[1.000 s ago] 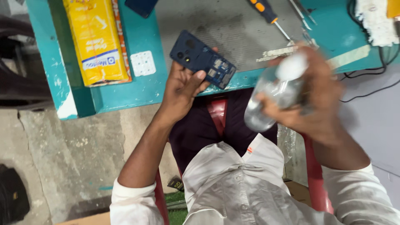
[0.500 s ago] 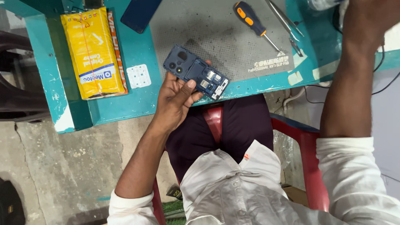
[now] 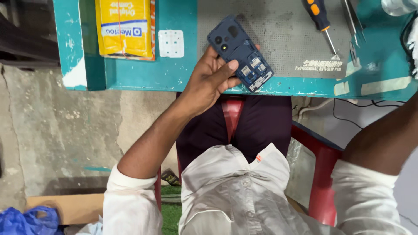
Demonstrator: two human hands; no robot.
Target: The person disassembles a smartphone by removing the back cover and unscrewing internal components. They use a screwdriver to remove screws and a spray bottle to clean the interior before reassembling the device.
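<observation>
- Head view, looking straight down: left hand (image 3: 211,80) is clamped on a dark blue phone (image 3: 240,53), thumb across its near edge and fingers curled beneath.
- That phone has its back cover off; camera lenses sit at its 11 o'clock end, exposed slots and contacts at its 5 o'clock end.
- It's held tilted, long axis running 11 to 5 o'clock, over the near edge of the grey anti-slip pad (image 3: 278,35), where pad meets tabletop rim.
- Right hand is out of frame; only the right forearm (image 3: 385,139) shows, rising toward 1 o'clock, so I cannot tell whether that hand is closed or spread.
- The two arms are well apart, the left one coming in from 7 o'clock and the right one off at 3 o'clock.
- At 9 o'clock from the phone, near it, a small white square grid tray (image 3: 171,43) lies flat on the teal tabletop (image 3: 183,74).
- Further out at 9 o'clock, a yellow packet (image 3: 125,27) lies beside that tray, a band around it.
- At 2 o'clock from the phone, an orange-and-black screwdriver (image 3: 321,19) lies on the pad, tip pointing to 5 o'clock.
- Just beyond it at 3 o'clock, metal tweezers (image 3: 352,26) lie at the pad's edge.
- Strips of pale tape (image 3: 385,85) are stuck on the tabletop at 3 o'clock, near the rim.
- Black cables (image 3: 370,104) hang below that rim.
- Below the hands: dark trousers, a white shirt and a red plastic chair (image 3: 320,174).
- At 7 o'clock, on the concrete floor (image 3: 56,130), lie a cardboard piece (image 3: 69,206) and a blue bag (image 3: 28,219).
</observation>
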